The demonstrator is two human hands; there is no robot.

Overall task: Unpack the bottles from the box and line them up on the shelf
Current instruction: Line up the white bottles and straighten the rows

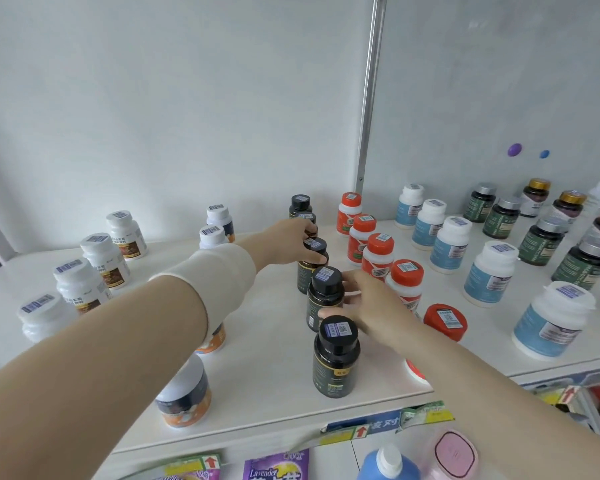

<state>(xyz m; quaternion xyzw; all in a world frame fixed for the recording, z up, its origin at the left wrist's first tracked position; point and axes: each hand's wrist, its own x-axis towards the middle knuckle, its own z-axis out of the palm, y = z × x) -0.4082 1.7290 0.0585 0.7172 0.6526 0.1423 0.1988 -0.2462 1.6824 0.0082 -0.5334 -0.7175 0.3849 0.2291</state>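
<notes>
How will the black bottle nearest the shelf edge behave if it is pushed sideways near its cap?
The front black bottle is tall and narrow, so a high push would probably tip it rather than slide it. Its round body would likely roll once down, and the shelf edge is near.

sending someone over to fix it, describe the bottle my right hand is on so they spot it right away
On the white shelf, a row of black bottles runs front to back, left of the red-capped bottles. It is the second bottle from the front, behind the nearest bottle. It alone has the right hand curled round it; the left hand holds the third bottle.
</notes>
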